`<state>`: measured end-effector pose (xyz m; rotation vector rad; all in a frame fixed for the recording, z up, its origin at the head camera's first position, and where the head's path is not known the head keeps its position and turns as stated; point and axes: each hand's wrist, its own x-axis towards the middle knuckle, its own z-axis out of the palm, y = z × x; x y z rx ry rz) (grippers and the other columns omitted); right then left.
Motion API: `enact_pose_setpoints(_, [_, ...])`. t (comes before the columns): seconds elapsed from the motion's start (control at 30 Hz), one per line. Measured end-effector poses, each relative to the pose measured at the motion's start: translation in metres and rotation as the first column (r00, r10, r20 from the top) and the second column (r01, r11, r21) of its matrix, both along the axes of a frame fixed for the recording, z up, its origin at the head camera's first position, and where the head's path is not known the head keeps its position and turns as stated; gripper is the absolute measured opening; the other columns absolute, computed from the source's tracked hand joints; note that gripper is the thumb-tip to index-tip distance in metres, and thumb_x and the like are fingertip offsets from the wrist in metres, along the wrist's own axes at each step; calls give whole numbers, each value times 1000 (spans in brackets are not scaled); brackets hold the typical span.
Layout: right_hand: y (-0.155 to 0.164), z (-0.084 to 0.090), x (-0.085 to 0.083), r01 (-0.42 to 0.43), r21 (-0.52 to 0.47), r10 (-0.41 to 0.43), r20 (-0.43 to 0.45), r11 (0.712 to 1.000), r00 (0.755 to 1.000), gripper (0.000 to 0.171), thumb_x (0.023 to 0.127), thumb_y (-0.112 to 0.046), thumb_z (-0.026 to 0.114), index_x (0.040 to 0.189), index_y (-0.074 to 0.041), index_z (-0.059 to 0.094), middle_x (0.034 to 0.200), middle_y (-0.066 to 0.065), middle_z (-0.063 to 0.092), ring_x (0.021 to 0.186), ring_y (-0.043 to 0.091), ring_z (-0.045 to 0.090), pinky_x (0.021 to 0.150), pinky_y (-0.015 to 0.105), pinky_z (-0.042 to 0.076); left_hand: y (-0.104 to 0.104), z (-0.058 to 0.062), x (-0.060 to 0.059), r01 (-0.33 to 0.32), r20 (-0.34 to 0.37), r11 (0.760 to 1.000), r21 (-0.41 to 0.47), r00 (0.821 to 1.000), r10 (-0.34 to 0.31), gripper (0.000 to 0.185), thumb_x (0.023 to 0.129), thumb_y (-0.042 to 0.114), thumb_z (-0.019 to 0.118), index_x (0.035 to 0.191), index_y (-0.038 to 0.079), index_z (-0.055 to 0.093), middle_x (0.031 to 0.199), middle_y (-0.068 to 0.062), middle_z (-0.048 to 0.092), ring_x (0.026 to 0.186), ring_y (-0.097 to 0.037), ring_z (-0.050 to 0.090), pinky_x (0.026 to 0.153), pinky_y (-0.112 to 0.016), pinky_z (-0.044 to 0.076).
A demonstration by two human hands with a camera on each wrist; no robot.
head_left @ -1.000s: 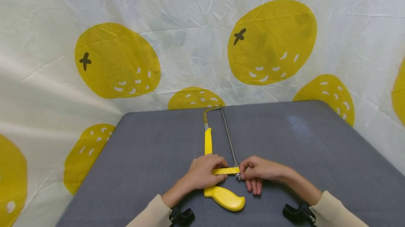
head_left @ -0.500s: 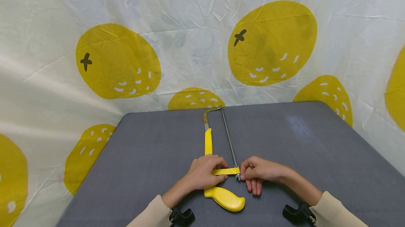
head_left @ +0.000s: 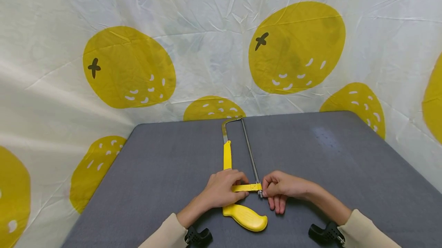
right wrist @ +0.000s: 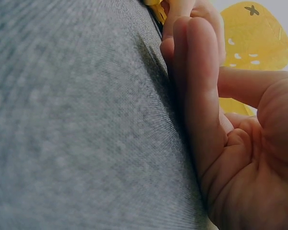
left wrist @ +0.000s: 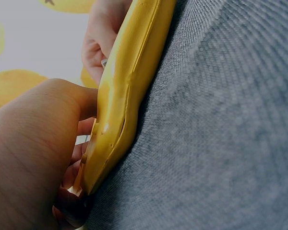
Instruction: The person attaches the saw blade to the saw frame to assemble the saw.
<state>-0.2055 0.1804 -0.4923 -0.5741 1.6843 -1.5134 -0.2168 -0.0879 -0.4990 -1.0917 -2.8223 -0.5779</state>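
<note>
A hacksaw with a yellow handle and a metal frame lies flat on the grey table, its blade side to the right. My left hand grips the yellow frame near the handle, thumb and fingers on either side of the short yellow arm. At that arm's end sits a small metal wing nut, which my right hand pinches between thumb and index finger. The other right fingers extend down by the table. In the left wrist view the handle hides most of the right hand.
The grey cloth-covered table reaches back to a white curtain printed with large yellow fruit shapes. Black wrist straps show below both hands.
The wing nut has turned a little between my right thumb and finger. Both hands and the hacksaw stay in the same place.
</note>
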Motion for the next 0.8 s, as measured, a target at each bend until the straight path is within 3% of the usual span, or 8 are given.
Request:
enact_pose_setpoints(0.23, [0, 1, 1, -19, -5, 19, -25, 1000, 999, 11, 95, 0, 59, 103, 8, 59, 75, 10, 71, 56, 9, 71, 53, 30, 59, -1, -2, 0, 5, -12, 1000, 5, 1000, -5, 18, 89, 47, 77, 104, 40, 72, 81, 19, 56, 69, 3, 48, 54, -22, 37])
enact_pose_setpoints(0.47, [0, 2, 1, -31, -4, 31, -38, 1000, 999, 16, 96, -7, 67, 104, 5, 59, 75, 7, 72, 57, 8, 70, 53, 28, 58, -1, -2, -1, 10, -18, 1000, 2, 1000, -10, 18, 89, 47, 77, 105, 40, 72, 80, 19, 56, 69, 3, 48, 54, -22, 37])
enact_pose_setpoints(0.8, [1, 3, -1, -13, 16, 13, -24, 1000, 1000, 21, 101, -14, 62, 105, 7, 60, 74, 8, 72, 55, 9, 70, 52, 29, 58, 0, -2, -1, 9, -12, 1000, 8, 1000, -9, 16, 90, 47, 76, 104, 40, 72, 80, 19, 55, 68, 3, 47, 53, -22, 37])
